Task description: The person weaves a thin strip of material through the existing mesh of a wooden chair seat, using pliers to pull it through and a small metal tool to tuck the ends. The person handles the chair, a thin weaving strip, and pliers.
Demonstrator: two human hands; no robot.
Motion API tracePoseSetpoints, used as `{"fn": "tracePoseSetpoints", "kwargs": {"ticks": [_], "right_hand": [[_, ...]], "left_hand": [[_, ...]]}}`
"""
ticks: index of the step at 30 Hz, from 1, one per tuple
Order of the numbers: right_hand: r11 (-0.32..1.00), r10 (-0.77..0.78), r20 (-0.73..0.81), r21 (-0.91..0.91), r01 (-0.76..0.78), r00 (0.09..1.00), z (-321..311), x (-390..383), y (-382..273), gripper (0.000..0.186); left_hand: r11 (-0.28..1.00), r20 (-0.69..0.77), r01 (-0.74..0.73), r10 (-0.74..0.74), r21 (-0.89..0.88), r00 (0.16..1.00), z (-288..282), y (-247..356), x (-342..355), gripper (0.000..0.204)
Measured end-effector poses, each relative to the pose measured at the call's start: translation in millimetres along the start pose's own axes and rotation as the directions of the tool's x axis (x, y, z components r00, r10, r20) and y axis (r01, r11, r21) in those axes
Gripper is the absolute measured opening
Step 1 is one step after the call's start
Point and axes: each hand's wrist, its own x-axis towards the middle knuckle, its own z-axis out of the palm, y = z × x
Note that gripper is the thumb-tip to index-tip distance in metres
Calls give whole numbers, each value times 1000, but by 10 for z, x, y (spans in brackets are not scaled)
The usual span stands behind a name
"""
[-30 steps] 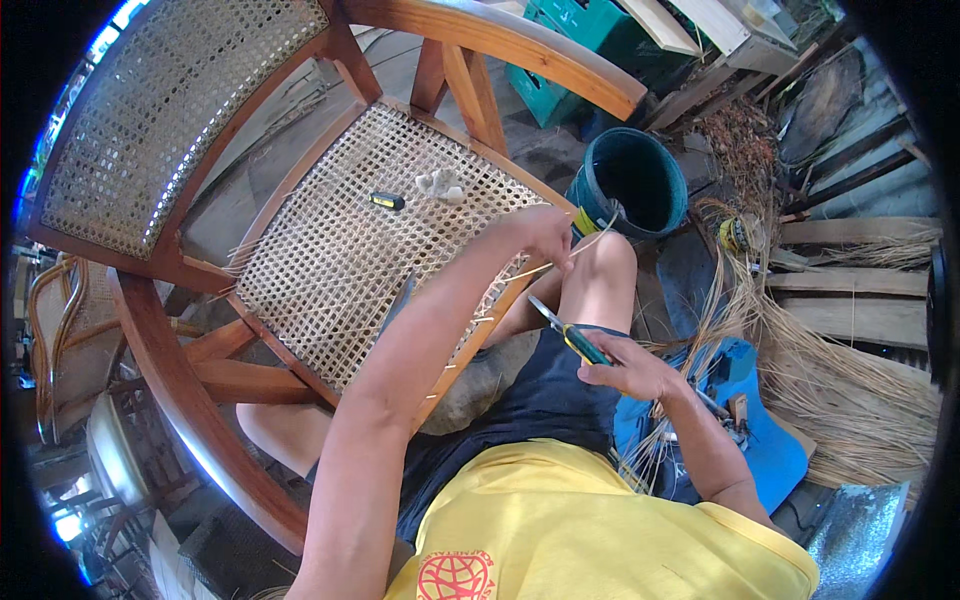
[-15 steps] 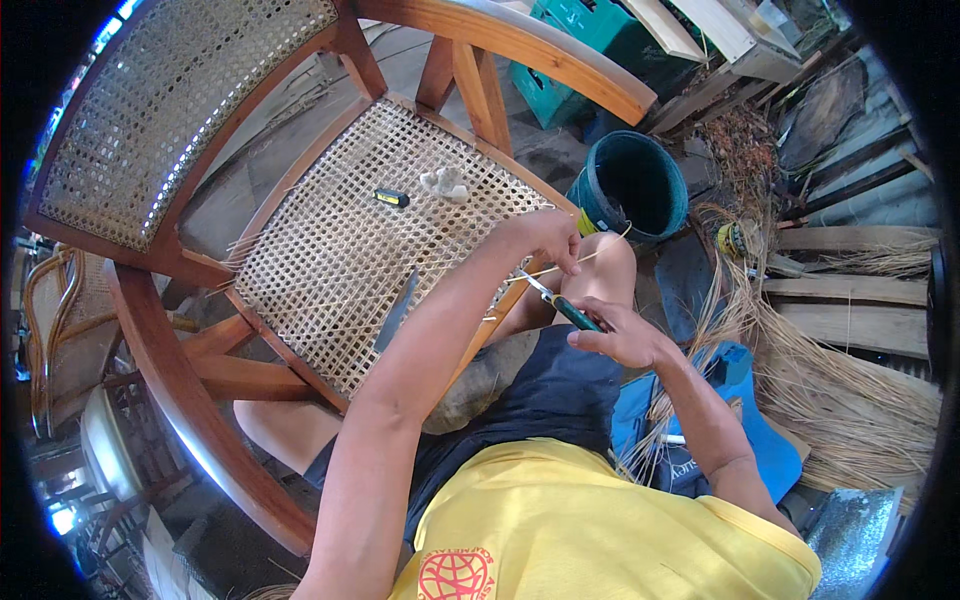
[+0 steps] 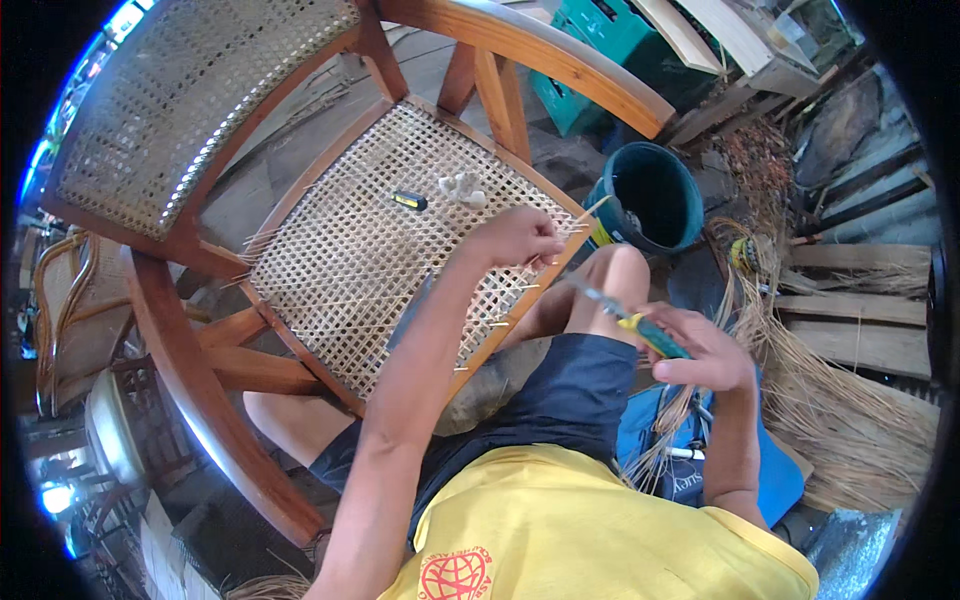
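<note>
A wooden armchair stands before me, its woven cane seat tilted towards my lap. My left hand is over the seat's right part, fingers curled together near the edge; what they hold, if anything, is hidden. Loose cane ends stick out along that near edge, and a longer cane strand juts past the right corner. Off the seat, above my right thigh, my right hand grips pliers with green and yellow handles; their metal jaws are blurred. A grey blade lies partly behind my left forearm.
On the seat rest a small black-and-yellow tool and whitish lumps. A dark green bucket stands beyond my right knee. Long cane strands lie at the right by a blue bag. A teal crate sits behind.
My right hand has drawn the pliers right and away from the seat edge. The left hand has shifted slightly left, back over the seat. The whole view has moved a little.
</note>
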Motion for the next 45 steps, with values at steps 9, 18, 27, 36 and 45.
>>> {"fn": "tracePoseSetpoints", "kwargs": {"ticks": [9, 18, 27, 36, 45], "right_hand": [[906, -337, -235, -344, 247, 912, 304, 1526, -431, 78], [383, -528, -104, -915, 128, 843, 385, 3336, -254, 78], [837, -488, 244, -141, 529, 838, 1565, 1693, -87, 52], [987, -126, -7, 104, 127, 992, 1014, 1191, 171, 22], [941, -145, -109, 291, 171, 983, 1368, 1272, 44, 17]], "left_hand": [[981, -325, 179, -192, -71, 926, 1115, -274, -2109, 22], [830, -503, 343, -545, -440, 671, 1688, -221, -3252, 19], [942, -703, 147, -323, -301, 633, 1253, -83, -2795, 18], [822, -673, -319, -101, -471, 733, 856, -275, -2279, 41], [828, -769, -295, -229, -476, 597, 989, -209, -2170, 39]]}}
